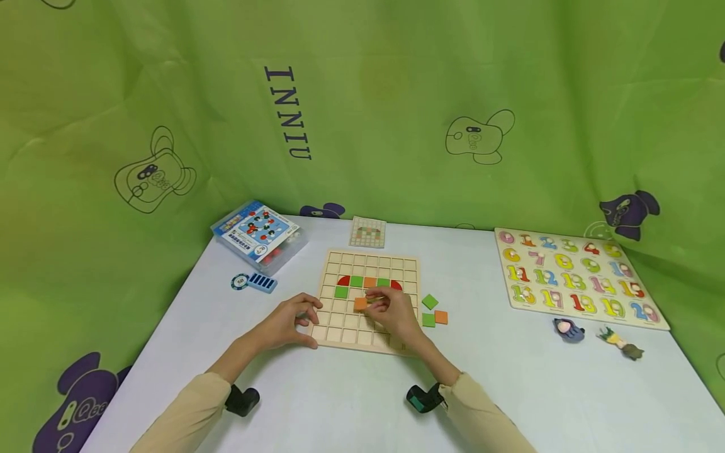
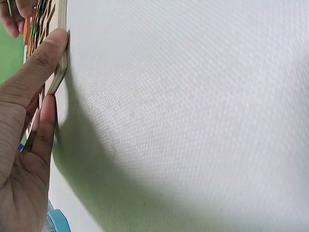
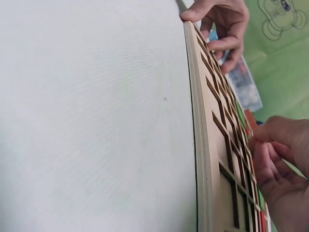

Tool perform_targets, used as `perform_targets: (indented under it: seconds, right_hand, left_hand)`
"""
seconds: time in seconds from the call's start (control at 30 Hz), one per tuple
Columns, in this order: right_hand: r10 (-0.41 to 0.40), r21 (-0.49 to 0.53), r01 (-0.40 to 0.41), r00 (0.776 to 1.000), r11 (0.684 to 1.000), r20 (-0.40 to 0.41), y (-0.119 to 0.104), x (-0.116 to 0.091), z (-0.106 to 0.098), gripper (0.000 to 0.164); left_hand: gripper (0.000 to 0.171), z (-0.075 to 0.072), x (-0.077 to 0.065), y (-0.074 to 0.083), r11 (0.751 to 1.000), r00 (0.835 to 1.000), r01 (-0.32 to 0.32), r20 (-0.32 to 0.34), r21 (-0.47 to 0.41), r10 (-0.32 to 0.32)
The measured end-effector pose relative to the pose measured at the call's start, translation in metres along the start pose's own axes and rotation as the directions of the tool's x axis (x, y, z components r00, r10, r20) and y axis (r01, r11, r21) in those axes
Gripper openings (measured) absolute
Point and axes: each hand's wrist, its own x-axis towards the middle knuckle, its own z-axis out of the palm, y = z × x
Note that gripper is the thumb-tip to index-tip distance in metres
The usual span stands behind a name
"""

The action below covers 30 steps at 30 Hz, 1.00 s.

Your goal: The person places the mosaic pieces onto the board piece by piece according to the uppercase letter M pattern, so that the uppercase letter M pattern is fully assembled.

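A wooden grid board (image 1: 340,336) lies flat on the table. My left hand (image 1: 287,322) holds its near-left corner, with the thumb at the front edge and the fingers along the left side. Over the middle of the board, my right hand (image 1: 394,314) pinches an orange square tile (image 1: 360,305) between thumb and fingers. In the right wrist view the orange tile (image 3: 250,118) stands tilted above the grid. One row of the board carries a red curved piece (image 1: 343,281), green squares (image 1: 356,281) and an orange square (image 1: 370,282). Another green square (image 1: 341,292) sits below it.
Beside the board's right edge lie loose green tiles (image 1: 429,302) and an orange tile (image 1: 441,317). Behind it is a pattern card (image 1: 368,233). A boxed set (image 1: 257,236) and a blue piece (image 1: 263,282) are at left; a number puzzle (image 1: 578,277) and small figures (image 1: 568,329) at right.
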Motion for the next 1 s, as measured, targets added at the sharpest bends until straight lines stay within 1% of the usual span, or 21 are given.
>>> perform_targets:
  seconds: [0.07, 0.13, 0.3, 0.43, 0.57, 0.7, 0.9, 1.0]
  right_hand:
    - [-0.022, -0.023, 0.022, 1.0, 0.999, 0.005, 0.0, 0.002, 0.003, 0.028]
    - [-0.03, -0.025, 0.031, 0.999, 0.999, 0.01, -0.001, 0.002, 0.006, 0.027]
    - [-0.034, 0.007, 0.034, 0.999, 0.999, 0.016, -0.001, 0.003, 0.012, 0.028]
    - [-0.038, 0.023, 0.037, 0.999, 0.999, 0.011, -0.002, 0.004, 0.018, 0.028]
    - [-0.061, 0.024, 0.06, 0.998, 0.998, 0.007, -0.002, 0.007, 0.023, 0.027]
    - [-0.079, 0.018, 0.078, 0.997, 0.997, 0.024, -0.002, 0.01, 0.028, 0.027]
    - [-0.066, 0.018, 0.065, 0.997, 0.998, 0.046, -0.002, 0.011, 0.032, 0.027]
    - [-0.042, 0.054, 0.04, 0.998, 0.998, 0.047, -0.004, 0.011, 0.032, 0.028]
  left_hand:
    - [0.035, 0.0, 0.0, 0.0, 1.0, 1.0, -0.003, -0.001, 0.007, 0.003]
    - [0.034, 0.0, 0.0, 0.0, 1.0, 1.0, 0.003, -0.001, 0.01, -0.003]
    - [0.034, 0.0, 0.0, 0.001, 1.0, 1.0, 0.024, 0.003, 0.004, -0.024]
    - [0.034, 0.001, 0.0, 0.001, 1.0, 1.0, 0.024, 0.004, 0.009, -0.024]
    - [0.034, 0.001, 0.0, 0.0, 1.0, 1.0, 0.012, 0.003, 0.016, -0.013]
    - [0.034, 0.001, 0.0, -0.001, 1.0, 1.0, -0.007, 0.0, 0.016, 0.007]
    - [0.034, 0.001, 0.0, -0.002, 0.999, 1.0, -0.028, -0.001, 0.025, 0.028]
    - [0.034, 0.0, 0.001, -0.002, 0.999, 0.999, -0.038, -0.004, 0.033, 0.038]
